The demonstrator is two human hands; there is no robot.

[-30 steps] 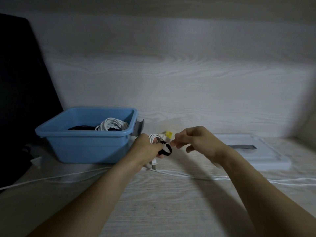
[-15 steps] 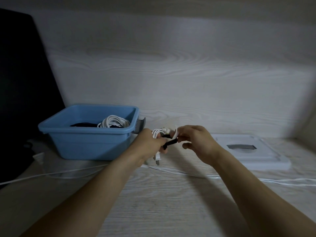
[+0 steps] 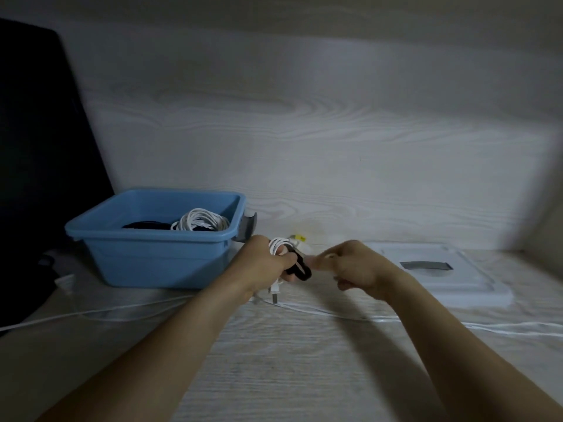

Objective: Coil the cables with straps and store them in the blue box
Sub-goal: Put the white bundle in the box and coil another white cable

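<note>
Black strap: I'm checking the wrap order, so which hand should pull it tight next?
Right hand, probably: it pinches the black strap at its free end, while the left hand grips the white coil.

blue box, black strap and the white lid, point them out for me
blue box (image 3: 152,263): head view, on its front wall.
black strap (image 3: 301,268): head view, on its loop.
white lid (image 3: 475,287): head view, on its top face.

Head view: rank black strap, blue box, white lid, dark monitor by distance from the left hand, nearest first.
1. Black strap: at the left hand, around its cable bundle.
2. Blue box: just to the hand's left.
3. White lid: to the right, beyond the right hand.
4. Dark monitor: far left, behind the box.
</note>
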